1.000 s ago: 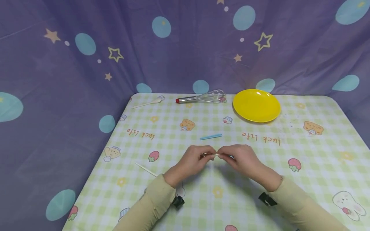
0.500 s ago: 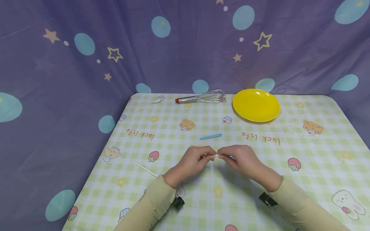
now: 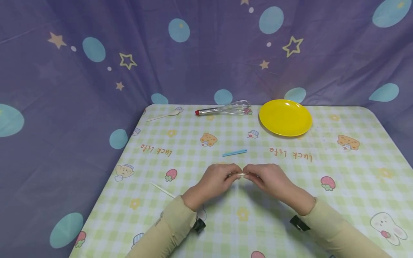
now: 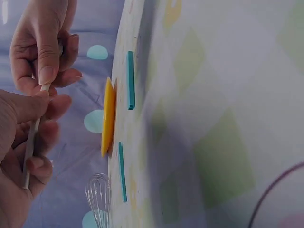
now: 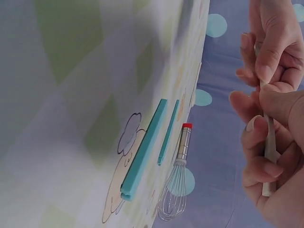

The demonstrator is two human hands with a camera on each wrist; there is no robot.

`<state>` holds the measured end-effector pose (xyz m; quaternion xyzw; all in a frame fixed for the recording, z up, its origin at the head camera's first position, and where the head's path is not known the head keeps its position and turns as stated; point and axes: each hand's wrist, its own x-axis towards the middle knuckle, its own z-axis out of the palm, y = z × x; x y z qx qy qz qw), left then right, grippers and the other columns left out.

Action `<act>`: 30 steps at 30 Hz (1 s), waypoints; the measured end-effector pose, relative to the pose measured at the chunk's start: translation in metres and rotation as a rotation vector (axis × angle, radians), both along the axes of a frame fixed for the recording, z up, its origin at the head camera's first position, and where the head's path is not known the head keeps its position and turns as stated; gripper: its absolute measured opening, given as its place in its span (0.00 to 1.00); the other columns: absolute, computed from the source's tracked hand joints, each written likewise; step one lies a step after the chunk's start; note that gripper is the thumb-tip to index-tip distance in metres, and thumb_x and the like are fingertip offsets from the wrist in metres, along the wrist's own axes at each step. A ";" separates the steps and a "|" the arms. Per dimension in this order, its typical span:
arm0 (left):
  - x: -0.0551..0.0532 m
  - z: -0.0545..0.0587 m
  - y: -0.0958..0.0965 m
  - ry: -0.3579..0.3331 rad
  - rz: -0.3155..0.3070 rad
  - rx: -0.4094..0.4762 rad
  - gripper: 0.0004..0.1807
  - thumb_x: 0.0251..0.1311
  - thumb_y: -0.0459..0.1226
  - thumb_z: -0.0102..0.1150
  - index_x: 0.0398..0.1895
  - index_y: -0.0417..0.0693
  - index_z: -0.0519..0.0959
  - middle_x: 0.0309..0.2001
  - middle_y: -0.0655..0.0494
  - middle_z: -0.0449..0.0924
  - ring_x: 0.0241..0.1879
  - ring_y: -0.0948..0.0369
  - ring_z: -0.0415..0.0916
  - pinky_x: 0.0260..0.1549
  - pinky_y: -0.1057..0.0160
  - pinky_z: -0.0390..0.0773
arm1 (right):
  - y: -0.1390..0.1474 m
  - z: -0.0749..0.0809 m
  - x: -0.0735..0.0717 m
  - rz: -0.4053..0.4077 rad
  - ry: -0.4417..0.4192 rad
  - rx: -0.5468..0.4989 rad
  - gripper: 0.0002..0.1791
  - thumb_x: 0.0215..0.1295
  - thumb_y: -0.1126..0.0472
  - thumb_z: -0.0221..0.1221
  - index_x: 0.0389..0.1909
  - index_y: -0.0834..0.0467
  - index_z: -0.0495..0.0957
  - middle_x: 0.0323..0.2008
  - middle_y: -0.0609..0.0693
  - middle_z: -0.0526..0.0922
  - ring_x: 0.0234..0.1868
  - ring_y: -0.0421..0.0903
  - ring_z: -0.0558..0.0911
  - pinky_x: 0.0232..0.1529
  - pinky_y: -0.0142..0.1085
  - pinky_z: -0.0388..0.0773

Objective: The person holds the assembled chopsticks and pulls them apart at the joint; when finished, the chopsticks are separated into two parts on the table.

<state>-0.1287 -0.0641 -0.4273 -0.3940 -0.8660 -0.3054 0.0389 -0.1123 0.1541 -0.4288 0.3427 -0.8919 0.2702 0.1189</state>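
Observation:
My left hand and right hand meet fingertip to fingertip over the middle of the table. Between them they pinch a thin cream-white stick, thumbs against curled fingers. In the left wrist view the stick runs down into my left palm. Its other part lies along my right fingers in the right wrist view and looks wider there. The fingers hide much of it, so its exact kind is unclear. Just beyond the hands lies a slim teal strip; a second teal strip lies near my right hand.
At the back of the table are a pale spoon, a whisk with a red handle end, and a yellow plate. Another cream-white stick lies at the left, partly under my left forearm. A purple curtain hangs behind.
Both hands have moved very slightly towards my body, still pinching the stick. Nothing else on the table has visibly moved.

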 end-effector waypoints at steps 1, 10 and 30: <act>0.000 0.000 0.000 -0.003 -0.004 -0.004 0.04 0.67 0.40 0.59 0.41 0.54 0.82 0.34 0.64 0.84 0.27 0.72 0.74 0.29 0.71 0.72 | 0.000 0.000 0.000 0.003 0.004 0.001 0.05 0.63 0.61 0.65 0.38 0.47 0.83 0.33 0.38 0.85 0.26 0.31 0.76 0.30 0.32 0.76; 0.000 -0.003 -0.001 -0.119 -0.055 0.106 0.03 0.68 0.36 0.57 0.39 0.49 0.80 0.30 0.63 0.83 0.28 0.71 0.76 0.29 0.72 0.73 | 0.001 0.000 -0.001 0.070 -0.061 -0.044 0.06 0.65 0.63 0.63 0.39 0.47 0.83 0.32 0.38 0.85 0.24 0.30 0.74 0.28 0.31 0.74; -0.006 -0.006 0.001 -0.115 -0.059 0.071 0.03 0.68 0.38 0.57 0.38 0.52 0.80 0.30 0.65 0.83 0.22 0.72 0.70 0.25 0.70 0.70 | 0.003 0.003 -0.002 0.042 -0.014 0.023 0.05 0.64 0.61 0.64 0.38 0.47 0.83 0.31 0.36 0.84 0.22 0.30 0.72 0.26 0.30 0.72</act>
